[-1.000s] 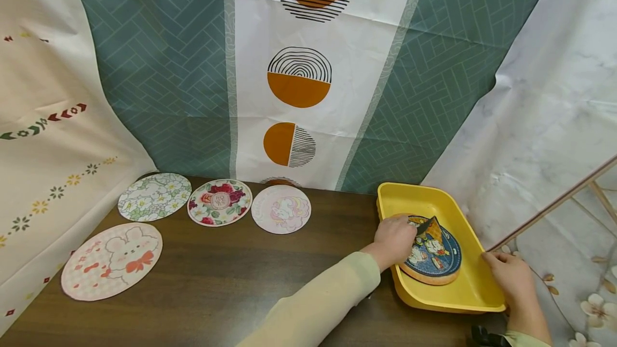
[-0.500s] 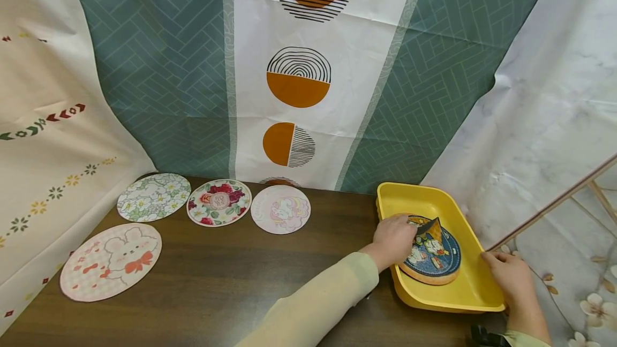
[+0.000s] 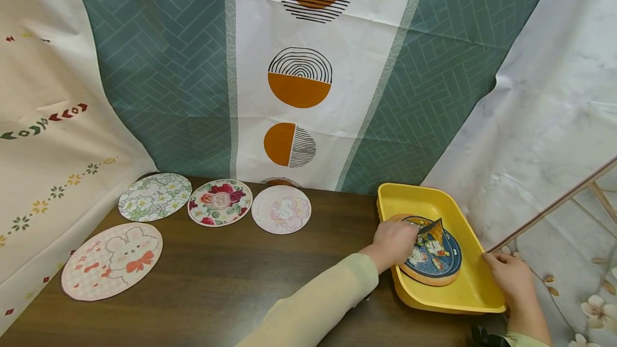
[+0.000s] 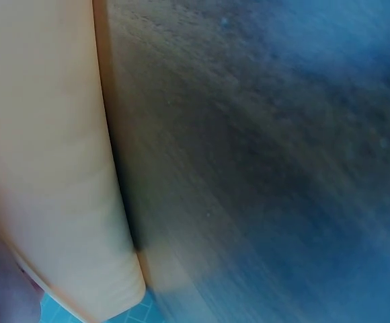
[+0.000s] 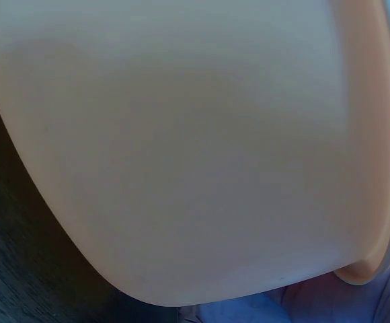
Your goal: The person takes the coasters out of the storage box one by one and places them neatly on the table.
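A yellow tray [image 3: 482, 296] stands on the table at the right of the head view. In it lie stacked round mats [image 3: 436, 264], the top one dark blue with cartoon prints and a tan edge. My left hand [image 3: 396, 240] reaches over the tray's left rim, fingers curled at the mats. From its fingertips juts a dark pointed piece [image 3: 430, 226], orange beneath; its kind I cannot tell. At the opposite rim, my right hand [image 3: 511, 277] grips the tray, thumb on top. Both wrist views show mostly the tray's outer wall [image 4: 54, 148].
Several flat round mats lie on the dark wooden table [image 3: 231, 283]: a bear print [image 3: 113, 261], a white-flower print [image 3: 155, 197], a rose print [image 3: 220, 202] and a pink one [image 3: 281, 209]. Patterned curtains [image 3: 463, 58] rise behind and at both sides.
The dark pointed piece at my left fingertips has shifted slightly to the right. The tray, the mats and my right hand have stayed in place.
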Available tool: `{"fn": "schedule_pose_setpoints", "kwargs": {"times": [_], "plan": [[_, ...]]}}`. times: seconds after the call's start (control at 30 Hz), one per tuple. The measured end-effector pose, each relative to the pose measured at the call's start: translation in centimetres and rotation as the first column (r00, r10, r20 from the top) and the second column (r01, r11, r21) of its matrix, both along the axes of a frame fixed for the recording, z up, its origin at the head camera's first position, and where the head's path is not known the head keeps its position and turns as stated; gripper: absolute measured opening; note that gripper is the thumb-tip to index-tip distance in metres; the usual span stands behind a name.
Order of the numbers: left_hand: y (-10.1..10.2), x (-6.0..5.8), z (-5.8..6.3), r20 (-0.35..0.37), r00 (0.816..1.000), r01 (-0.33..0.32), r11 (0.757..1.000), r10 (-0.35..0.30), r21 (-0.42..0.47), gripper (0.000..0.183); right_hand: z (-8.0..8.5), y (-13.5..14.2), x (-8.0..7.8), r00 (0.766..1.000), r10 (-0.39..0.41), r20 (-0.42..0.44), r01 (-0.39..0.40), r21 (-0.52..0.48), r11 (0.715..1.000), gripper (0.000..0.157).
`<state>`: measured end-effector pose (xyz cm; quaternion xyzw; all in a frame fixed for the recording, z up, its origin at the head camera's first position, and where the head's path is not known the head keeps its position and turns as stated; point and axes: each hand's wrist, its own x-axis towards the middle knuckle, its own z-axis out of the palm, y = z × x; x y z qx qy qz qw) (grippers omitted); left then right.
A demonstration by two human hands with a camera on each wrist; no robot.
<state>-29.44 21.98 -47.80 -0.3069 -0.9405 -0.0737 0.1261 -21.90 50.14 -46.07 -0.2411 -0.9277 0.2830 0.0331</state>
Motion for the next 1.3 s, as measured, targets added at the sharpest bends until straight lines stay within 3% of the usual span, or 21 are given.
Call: {"fn": "schedule_pose_setpoints", "kwargs": {"times": [0.43, 0.77, 1.1, 1.3], "plan": [[0.0, 0.3, 0.0, -0.030, 0.999, -0.037, 0.999, 0.037, 0.012, 0.007, -0.3, 0.3, -0.1, 1.000, -0.003, 0.002, 0.003, 0.009, 1.000, 0.062], [-0.1, 0.7, 0.1, -0.040, 0.999, -0.024, 0.999, 0.025, 0.023, 0.008, -0.3, 0.4, -0.1, 1.000, -0.010, -0.007, 0.010, 0.008, 1.000, 0.060], [-0.6, 1.0, 0.4, -0.034, 0.999, -0.003, 0.995, 0.007, 0.100, 0.005, -0.2, 0.0, 0.2, 1.000, -0.019, -0.004, 0.019, -0.009, 1.000, 0.063], [-0.8, 1.0, 0.1, -0.065, 0.998, 0.024, 0.986, -0.014, 0.165, 0.011, -0.2, -0.1, 0.2, 1.000, -0.014, 0.005, 0.014, -0.020, 1.000, 0.065]]}}
